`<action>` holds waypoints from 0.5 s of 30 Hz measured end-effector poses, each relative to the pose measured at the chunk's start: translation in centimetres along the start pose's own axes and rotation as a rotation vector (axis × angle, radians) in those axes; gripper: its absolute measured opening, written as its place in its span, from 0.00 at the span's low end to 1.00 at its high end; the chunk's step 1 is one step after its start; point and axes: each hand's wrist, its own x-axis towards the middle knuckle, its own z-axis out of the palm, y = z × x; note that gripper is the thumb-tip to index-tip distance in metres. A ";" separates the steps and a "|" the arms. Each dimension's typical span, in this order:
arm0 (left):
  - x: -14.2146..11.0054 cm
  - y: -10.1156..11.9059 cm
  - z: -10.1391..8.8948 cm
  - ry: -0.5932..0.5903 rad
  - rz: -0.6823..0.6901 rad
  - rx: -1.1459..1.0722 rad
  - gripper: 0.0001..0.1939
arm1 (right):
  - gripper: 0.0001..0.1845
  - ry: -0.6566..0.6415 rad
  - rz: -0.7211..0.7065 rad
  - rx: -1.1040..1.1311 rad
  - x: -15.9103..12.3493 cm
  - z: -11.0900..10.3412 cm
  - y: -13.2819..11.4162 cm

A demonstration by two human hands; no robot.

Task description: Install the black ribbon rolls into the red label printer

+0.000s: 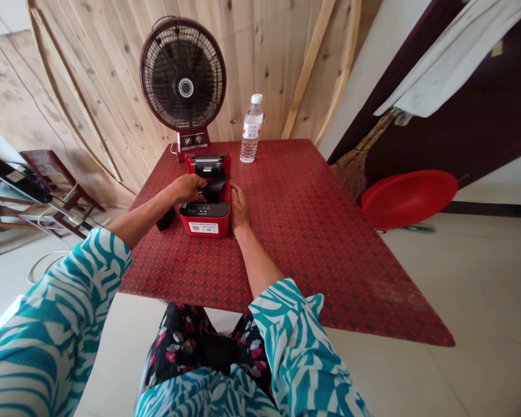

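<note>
In the head view, a person sits at the near edge of a table point(308, 231) with both hands at a red and black printer point(206, 209), which stands upright toward the table's left side, its labelled front facing the sitter, perhaps so that its panel and opening are within easy reach. The lid point(208, 164) is raised at the back, leaving the inside open from above. The left hand point(189, 188) comes over the left wall with its fingers down in the opening, beside a dark flap point(215, 188); whether they pinch anything there cannot be told. The right hand point(239, 207) lies along the right wall, fingers extended rather than clenched, probably to brace the printer while the other hand is inside. A small black object point(167, 219) sits just left of the printer, partly hidden by the left forearm. Behind the printer stands a fan point(184, 75), and a capped bottle point(252, 130) stands upright near the far edge, apart from both hands, seemingly where neither arm would knock it.
</note>
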 end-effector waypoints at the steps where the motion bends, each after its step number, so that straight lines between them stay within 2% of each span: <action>1: -0.1 -0.1 -0.2 -0.025 0.009 -0.042 0.09 | 0.21 -0.004 -0.006 -0.004 0.0 0.0 0.0; 3: -0.2 -0.3 -0.4 -0.059 0.036 -0.203 0.10 | 0.22 -0.001 -0.010 -0.013 -0.1 -0.1 -0.2; 6: -0.9 -0.8 -0.3 -0.074 0.094 -0.600 0.14 | 0.22 -0.003 0.006 -0.020 -0.2 -0.1 -0.5; 9: -2.4 -1.2 0.2 -0.001 0.107 -0.837 0.16 | 0.22 -0.005 0.018 -0.034 -0.4 -0.2 -0.7; 12: -4.4 -1.0 0.8 0.105 0.089 -0.768 0.16 | 0.22 0.006 0.018 -0.036 -0.5 -0.2 -0.7; 15: -6.3 -0.4 1.5 0.153 0.171 -0.594 0.16 | 0.22 0.002 0.019 -0.037 -0.4 -0.4 -0.6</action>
